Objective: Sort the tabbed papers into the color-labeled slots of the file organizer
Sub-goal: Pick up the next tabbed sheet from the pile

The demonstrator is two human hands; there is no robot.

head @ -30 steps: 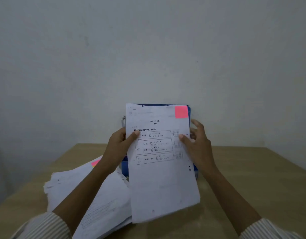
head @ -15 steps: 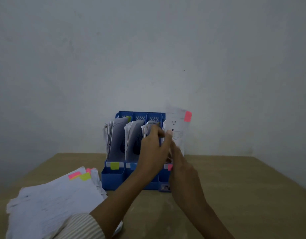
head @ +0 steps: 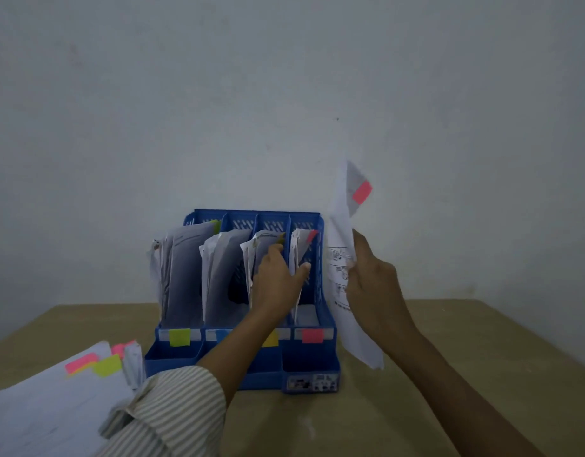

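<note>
- The right hand (head: 371,285) is closed around a sheet of paper (head: 345,275), gripping it at its middle and holding it nearly upright, edge-on to the camera, with its lower corner close to the table (head: 465,374).
- A pink tab (head: 362,191) sits near the top of that sheet, well above the right hand.
- The left hand (head: 277,278) is open, fingers spread, reaching into the blue file organizer (head: 312,364); its thumb presses against the papers in the rightmost slot (head: 297,255), and its other fingers rest on the papers in the slot next to it.
- The organizer stands just left of the right hand, and the held sheet hangs just outside its right wall.
- Below the left hand, the organizer's front carries colour labels: a green label (head: 179,337) far to the left, a blue one partly hidden by the forearm, a yellow label (head: 271,339) under the wrist, and a pink label (head: 312,335) beneath the rightmost slot.
- All four slots hold papers; one in the rightmost slot shows a pink tab of its own.
- A striped sleeve (head: 165,410) covers the left forearm.
- Left of that sleeve lies a stack of unsorted papers (head: 53,410) flat on the table, with pink and green tabs showing at its far edge.
</note>
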